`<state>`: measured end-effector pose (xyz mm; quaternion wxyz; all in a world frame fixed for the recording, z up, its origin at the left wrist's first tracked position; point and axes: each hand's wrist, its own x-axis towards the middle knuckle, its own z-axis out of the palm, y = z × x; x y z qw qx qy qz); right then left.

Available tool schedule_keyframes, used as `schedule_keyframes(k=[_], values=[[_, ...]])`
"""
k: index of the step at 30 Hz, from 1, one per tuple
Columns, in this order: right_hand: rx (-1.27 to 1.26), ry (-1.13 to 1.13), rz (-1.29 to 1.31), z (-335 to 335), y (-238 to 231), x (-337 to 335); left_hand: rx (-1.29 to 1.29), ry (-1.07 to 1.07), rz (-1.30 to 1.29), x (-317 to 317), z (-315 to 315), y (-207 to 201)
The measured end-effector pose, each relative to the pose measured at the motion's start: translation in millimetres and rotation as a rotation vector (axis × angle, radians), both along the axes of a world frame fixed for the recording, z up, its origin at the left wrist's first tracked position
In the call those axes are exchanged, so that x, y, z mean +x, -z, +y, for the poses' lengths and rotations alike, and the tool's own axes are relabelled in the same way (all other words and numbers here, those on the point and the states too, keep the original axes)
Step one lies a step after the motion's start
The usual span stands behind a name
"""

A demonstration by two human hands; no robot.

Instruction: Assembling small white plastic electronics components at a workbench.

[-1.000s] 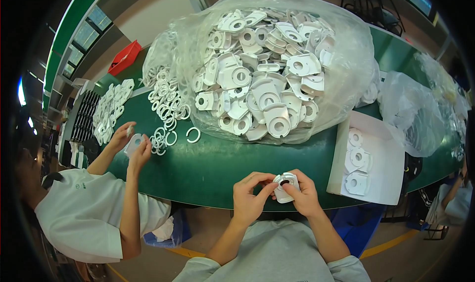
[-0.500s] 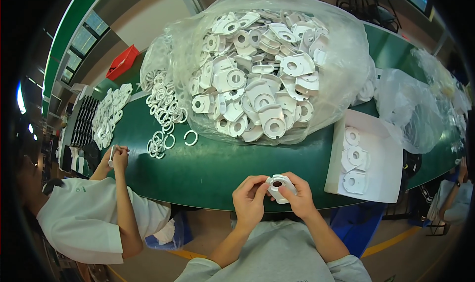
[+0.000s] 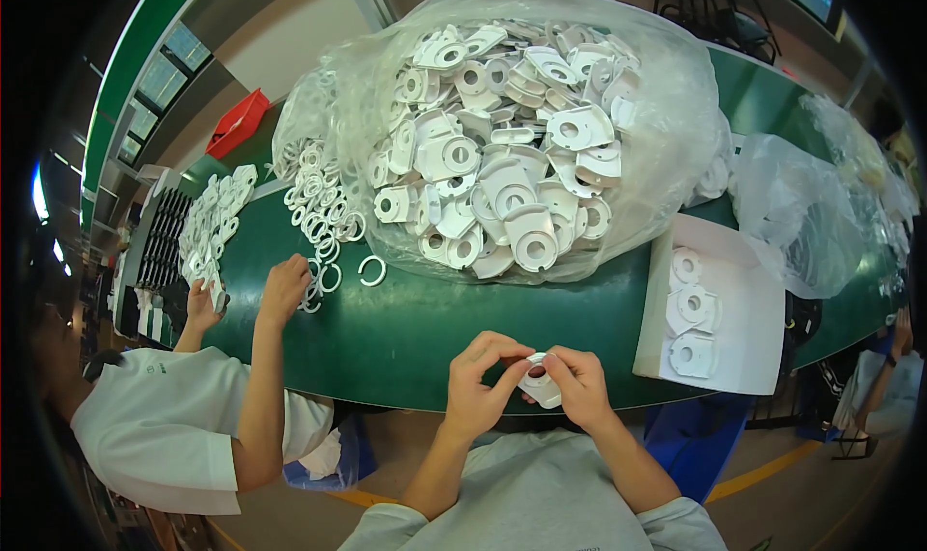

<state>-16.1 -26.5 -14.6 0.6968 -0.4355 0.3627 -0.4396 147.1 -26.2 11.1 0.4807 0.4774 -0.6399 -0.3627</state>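
Between both hands, just above the table's near edge, is a white plastic part (image 3: pixel 543 393) with a round hole and a rounded tab. My left hand (image 3: pixel 480 382) pinches its left upper edge with thumb and forefinger. On the other side, my right hand (image 3: pixel 580 387) grips the part, thumb laid near the hole. The fingers behind it are mostly hidden. Farther off, a big clear plastic bag (image 3: pixel 671 155) lies open, filled with a heap of similar white parts (image 3: pixel 512 189).
Open white rings (image 3: pixel 323 208) lie left of the bag. A co-worker's hand (image 3: pixel 286 288) reaches to them; the other hand (image 3: pixel 201 308) holds a white part. At right stand a white box (image 3: pixel 744 329) with several parts and a clear bag (image 3: pixel 797 213). A red bin (image 3: pixel 238 124) sits far left.
The part in my hands has tilted and come slightly lower, with my fingers shifted around its rim. The co-worker's hands have parted, one moving right to the rings.
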Motion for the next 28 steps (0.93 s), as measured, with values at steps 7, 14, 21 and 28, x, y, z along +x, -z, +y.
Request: schedule_keyframes(k=[7,14,21,28], values=[[-0.014,0.065,0.014,-1.3,1.0,0.9,0.117,-0.011,-0.016,-14.8,0.7,-18.2],[0.085,0.05,-0.133,-6.5,2.8,-0.5,0.3,0.031,0.216,-6.3,0.4,0.0],[0.076,0.009,-0.215,-9.3,3.2,-1.4,0.422,0.09,0.516,-0.9,0.9,7.1],[0.042,0.004,-0.108,-7.6,-3.3,-2.1,0.437,0.009,0.557,-10.6,3.6,16.8]])
